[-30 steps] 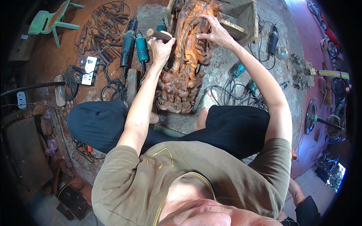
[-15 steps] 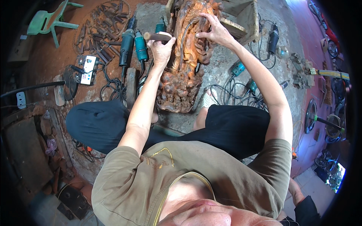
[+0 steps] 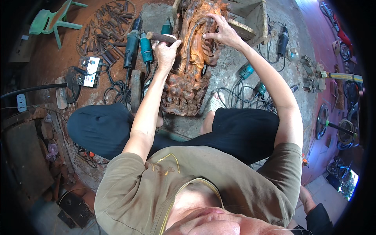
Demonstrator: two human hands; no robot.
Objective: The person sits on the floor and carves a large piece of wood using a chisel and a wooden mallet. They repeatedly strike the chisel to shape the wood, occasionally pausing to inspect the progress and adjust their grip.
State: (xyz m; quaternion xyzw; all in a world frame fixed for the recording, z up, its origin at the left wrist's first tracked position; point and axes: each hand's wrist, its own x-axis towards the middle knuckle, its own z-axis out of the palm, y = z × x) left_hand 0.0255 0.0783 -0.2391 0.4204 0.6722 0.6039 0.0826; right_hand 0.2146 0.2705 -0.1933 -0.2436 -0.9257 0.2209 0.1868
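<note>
The left hand (image 3: 166,53) is closed around a wooden-handled tool (image 3: 161,37), held just beside the reddish wood carving (image 3: 188,82) standing on the floor between the knees. The right hand (image 3: 219,33) rests on the carving's upper part, fingers seemingly pinching something thin. 2 teal power tools (image 3: 141,45) lie nearby.

The wood carving (image 3: 192,58) stands on the floor between power tools (image 3: 137,47) at left and cables (image 3: 243,94) at right.
</note>
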